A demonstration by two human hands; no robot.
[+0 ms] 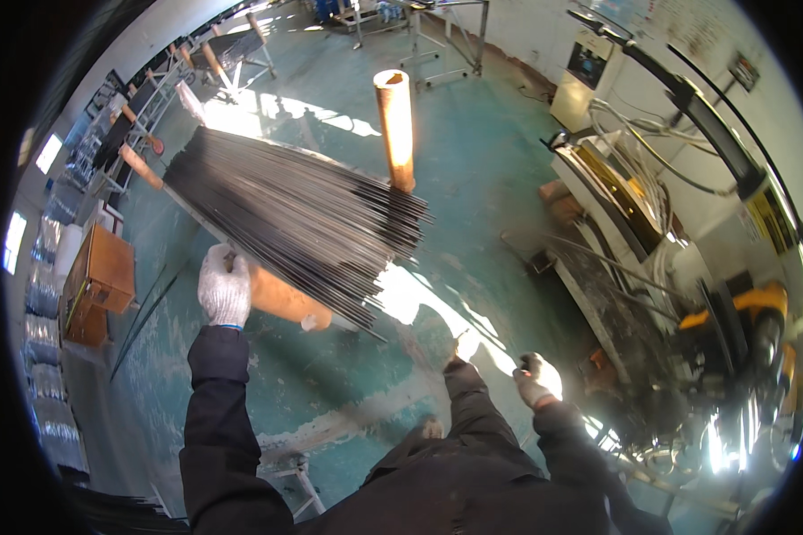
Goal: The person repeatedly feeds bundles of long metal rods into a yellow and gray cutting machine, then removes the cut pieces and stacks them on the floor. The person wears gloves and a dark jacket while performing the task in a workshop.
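My left hand (pixel 225 290), in a white knitted glove, is closed at the near side rail of a rack (pixel 190 210), right beside an orange-brown tube (pixel 285 299) that sticks out toward me. Across the rack lies a big bundle of long thin black rods (pixel 299 214), their ends fanned unevenly on the right. Another such tube (pixel 397 129) rises upright at the rack's far right corner. My right hand (pixel 538 381), also gloved, hangs low on the right with its fingers curled, apart from the rack. Whatever it holds, if anything, cannot be made out.
Along the right stands a long machine (pixel 598 308) with hoses and a yellow-and-black part (pixel 736 312). Cardboard boxes (pixel 105 267) and wrapped silvery bundles (pixel 43 343) line the left. More racks with tubes (pixel 214 61) stand at the back left. Sunlight patches the green floor (pixel 491 223).
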